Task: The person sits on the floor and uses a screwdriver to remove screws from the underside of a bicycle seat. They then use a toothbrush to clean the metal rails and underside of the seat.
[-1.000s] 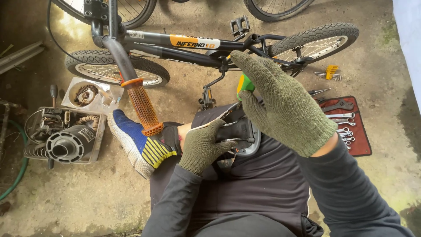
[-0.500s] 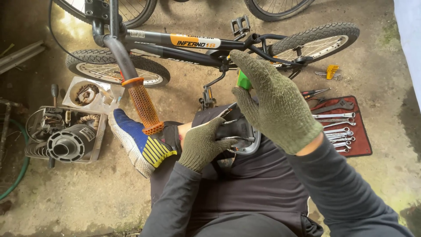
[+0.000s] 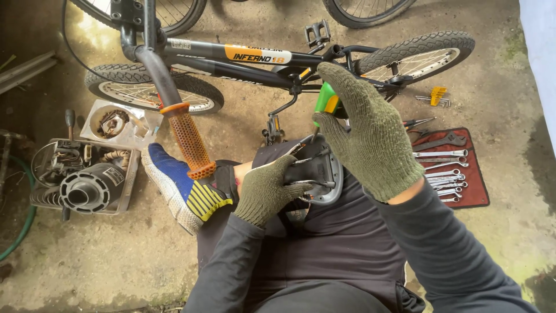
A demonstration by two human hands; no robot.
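An upturned black bicycle saddle (image 3: 321, 174) rests on my lap, its underside rails showing. My left hand (image 3: 267, 190), in an olive knit glove, grips the saddle at its left side. My right hand (image 3: 368, 130), gloved the same, is closed around a screwdriver with a green and yellow handle (image 3: 325, 102), held upright with its tip down at the saddle's underside. A small black bicycle (image 3: 260, 58) lies on its side on the concrete just beyond my knees, its orange handlebar grip (image 3: 188, 142) close to my blue and yellow shoe (image 3: 179, 188).
A red tool roll (image 3: 454, 168) with several wrenches lies at my right, pliers and a yellow hex key set (image 3: 435, 97) beyond it. At left sit a tray with an engine part (image 3: 87, 185) and a box of small parts (image 3: 116, 123). A green hose (image 3: 20, 232) curves at far left.
My right hand with the screwdriver has shifted slightly left and down toward the saddle. My left hand keeps its grip on the saddle.
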